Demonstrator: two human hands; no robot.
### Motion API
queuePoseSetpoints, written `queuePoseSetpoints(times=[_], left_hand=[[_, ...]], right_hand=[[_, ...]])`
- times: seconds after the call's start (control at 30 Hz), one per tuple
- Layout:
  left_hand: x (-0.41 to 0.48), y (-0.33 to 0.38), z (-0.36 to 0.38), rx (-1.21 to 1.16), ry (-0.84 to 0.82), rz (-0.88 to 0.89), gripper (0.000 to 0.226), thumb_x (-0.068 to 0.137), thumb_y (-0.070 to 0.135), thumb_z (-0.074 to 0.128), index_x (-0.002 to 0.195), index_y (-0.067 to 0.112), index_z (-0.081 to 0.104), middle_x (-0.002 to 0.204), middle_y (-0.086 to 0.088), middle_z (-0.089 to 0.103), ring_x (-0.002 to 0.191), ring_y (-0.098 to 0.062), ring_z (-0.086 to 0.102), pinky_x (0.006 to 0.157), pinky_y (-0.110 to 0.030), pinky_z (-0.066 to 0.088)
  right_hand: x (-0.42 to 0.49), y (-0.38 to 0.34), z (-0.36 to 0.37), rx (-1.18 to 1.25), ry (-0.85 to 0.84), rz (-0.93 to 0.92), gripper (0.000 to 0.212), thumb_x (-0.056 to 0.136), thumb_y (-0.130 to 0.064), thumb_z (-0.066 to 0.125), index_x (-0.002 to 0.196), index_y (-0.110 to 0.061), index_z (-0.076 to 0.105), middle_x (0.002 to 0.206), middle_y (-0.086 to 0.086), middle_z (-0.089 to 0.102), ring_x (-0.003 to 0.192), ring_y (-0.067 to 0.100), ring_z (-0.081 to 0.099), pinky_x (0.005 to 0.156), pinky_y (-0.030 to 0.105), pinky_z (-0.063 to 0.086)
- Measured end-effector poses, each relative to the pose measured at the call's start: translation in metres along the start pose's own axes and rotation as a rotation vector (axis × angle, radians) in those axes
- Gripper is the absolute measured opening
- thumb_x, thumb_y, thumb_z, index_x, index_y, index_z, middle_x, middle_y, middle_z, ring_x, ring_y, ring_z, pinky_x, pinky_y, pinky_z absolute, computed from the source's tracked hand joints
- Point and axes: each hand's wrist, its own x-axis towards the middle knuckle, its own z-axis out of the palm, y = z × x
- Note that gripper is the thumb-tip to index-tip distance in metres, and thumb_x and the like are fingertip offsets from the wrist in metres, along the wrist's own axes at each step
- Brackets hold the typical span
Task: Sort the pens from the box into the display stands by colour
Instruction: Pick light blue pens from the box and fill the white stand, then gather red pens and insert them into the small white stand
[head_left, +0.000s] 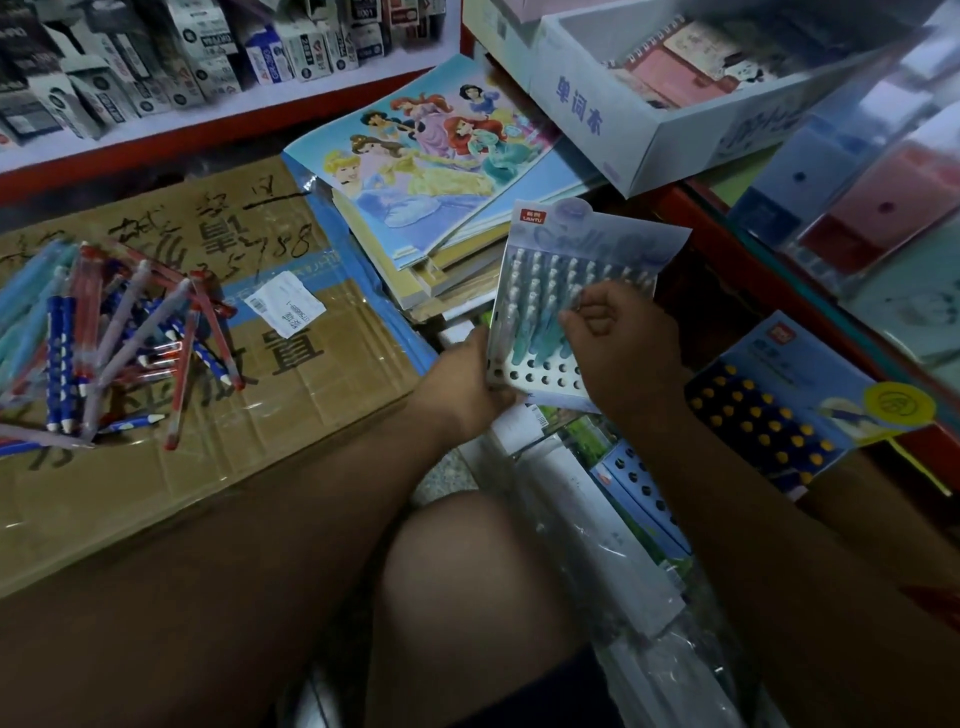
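A pale blue display stand with rows of holes sits at centre, most holes filled with teal pens. My left hand grips its lower left corner. My right hand pinches a teal pen standing in the stand. A loose heap of pens in red, dark blue, light blue and lilac lies on the cardboard box at left. A second stand, dark blue and filled with yellow-capped pens, lies at right.
A stack of picture books lies behind the stand. A white open carton of notebooks stands at upper right, shelves of boxed stationery at upper left. Another blue holed stand and plastic wrapping lie beside my knee.
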Motion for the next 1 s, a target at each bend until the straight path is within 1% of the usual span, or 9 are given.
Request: queuePoseSetpoints(times=[0.2,0.37,0.5,0.57,0.67,0.73,0.83,0.93,1.0], left_hand=[[0.004,-0.013,0.022,-0.046,0.149,0.014,0.065,0.08,0.031,0.08,0.132,0.026,0.043,0.12,0.0,0.067,0.106,-0.023,0.065,0.086,-0.041,0.056],[0.008,-0.017,0.028,-0.035,0.21,0.007,0.06,0.08,0.023,0.077,0.131,0.026,0.045,0.113,-0.001,0.068,0.1,-0.023,0.065,0.082,-0.039,0.056],[0.01,-0.018,0.031,-0.008,0.211,-0.001,0.06,0.078,0.024,0.08,0.127,0.026,0.045,0.108,-0.001,0.068,0.096,-0.023,0.064,0.075,-0.033,0.052],[0.01,-0.017,0.031,0.004,0.22,-0.001,0.059,0.079,0.024,0.079,0.127,0.024,0.045,0.107,-0.002,0.067,0.096,-0.025,0.064,0.074,-0.035,0.051],[0.009,-0.016,0.029,0.016,0.196,-0.014,0.059,0.081,0.024,0.078,0.128,0.021,0.044,0.108,-0.005,0.067,0.098,-0.028,0.063,0.076,-0.037,0.052],[0.006,-0.012,0.024,-0.004,0.154,-0.028,0.057,0.081,0.025,0.078,0.126,0.021,0.044,0.109,-0.004,0.067,0.099,-0.027,0.064,0.079,-0.04,0.054],[-0.005,-0.005,0.008,-0.086,0.123,-0.004,0.048,0.085,0.026,0.072,0.124,0.021,0.044,0.112,-0.004,0.067,0.095,-0.025,0.066,0.08,-0.044,0.057],[-0.028,-0.003,-0.023,-0.131,0.171,0.003,0.035,0.091,0.025,0.063,0.124,0.019,0.053,0.107,-0.004,0.07,0.083,-0.024,0.069,0.075,-0.042,0.059],[-0.046,-0.012,-0.052,-0.131,0.232,-0.014,0.018,0.091,0.027,0.062,0.108,0.021,0.061,0.094,0.001,0.07,0.079,-0.019,0.068,0.075,-0.04,0.059]], right_hand=[[0.002,0.004,0.003,0.004,0.03,0.024,0.007,0.09,-0.019,0.071,0.088,-0.016,0.065,0.071,-0.018,0.06,0.067,-0.004,0.062,0.065,0.014,0.052],[-0.005,0.008,0.014,-0.077,-0.066,0.059,0.007,0.09,-0.017,0.069,0.087,-0.012,0.066,0.066,-0.016,0.057,0.06,-0.004,0.056,0.056,0.004,0.041],[-0.007,0.01,0.022,-0.159,-0.106,0.102,0.011,0.092,-0.021,0.067,0.091,-0.011,0.07,0.076,-0.005,0.067,0.064,0.003,0.059,0.055,0.005,0.038],[-0.006,0.009,0.023,-0.185,-0.105,0.098,0.012,0.092,-0.022,0.067,0.091,-0.01,0.07,0.08,-0.001,0.07,0.068,0.007,0.06,0.057,0.006,0.038],[-0.008,0.005,0.018,-0.193,-0.136,0.124,0.013,0.09,-0.023,0.07,0.089,-0.011,0.068,0.076,-0.003,0.068,0.069,0.01,0.063,0.064,0.02,0.05],[-0.01,0.002,0.011,-0.207,-0.16,0.141,0.016,0.089,-0.028,0.07,0.089,-0.012,0.065,0.075,-0.004,0.067,0.07,0.012,0.064,0.068,0.027,0.051],[-0.014,-0.01,0.002,-0.247,-0.187,0.097,0.017,0.092,-0.031,0.067,0.086,-0.016,0.064,0.069,-0.012,0.061,0.064,0.001,0.058,0.064,0.023,0.045],[-0.015,-0.041,0.005,-0.141,-0.263,-0.001,0.018,0.093,-0.027,0.067,0.08,-0.014,0.064,0.061,-0.011,0.059,0.06,-0.003,0.058,0.055,0.011,0.039],[-0.015,-0.066,0.016,-0.096,-0.36,-0.07,0.017,0.092,-0.028,0.067,0.082,-0.015,0.066,0.061,-0.004,0.063,0.061,0.004,0.061,0.059,0.022,0.048]])
